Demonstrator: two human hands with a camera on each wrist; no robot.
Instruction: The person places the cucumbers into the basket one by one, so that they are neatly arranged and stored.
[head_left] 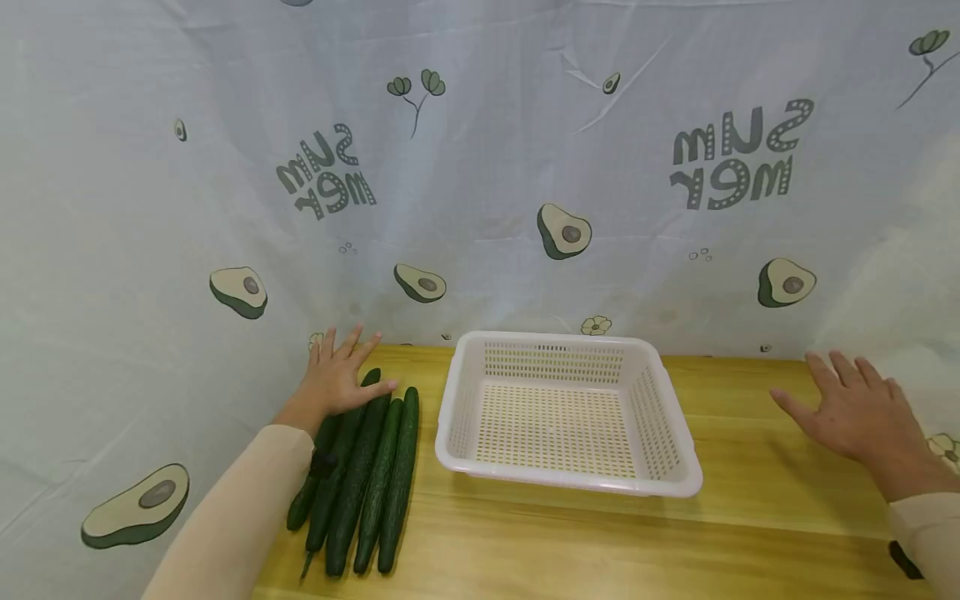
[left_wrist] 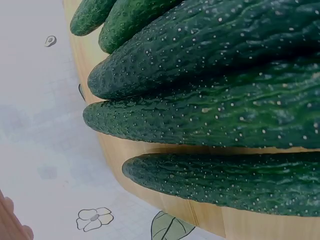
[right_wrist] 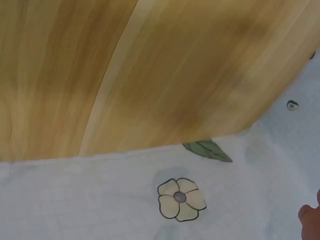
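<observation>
The left grip (head_left: 333,385), its fingers spread and thumb held out, is over the far part of five cucumbers (head_left: 360,483); whether it touches them I cannot tell. To its left and behind it hangs a thin, softly wrinkled pale cloth (head_left: 480,183) printed with avocado halves and flowers. The cucumbers run from beneath the left grip toward the near side, roughly side by side: long, dark green, with tapering rounded ends and bumpy skin flecked with pale specks, one ending in a thin stem. They lie on a desk (head_left: 480,542) of smooth yellow wood with streaky grain. Right of the left grip, between both grips, sits a white plastic basket (head_left: 570,478), rectangular with rounded corners, a broad glossy rim, slotted walls and a gridded bottom that shows the wood through. Farther right, well apart from the basket, the right grip (head_left: 858,412) has its fingers spread too, at the desk's right side.
</observation>
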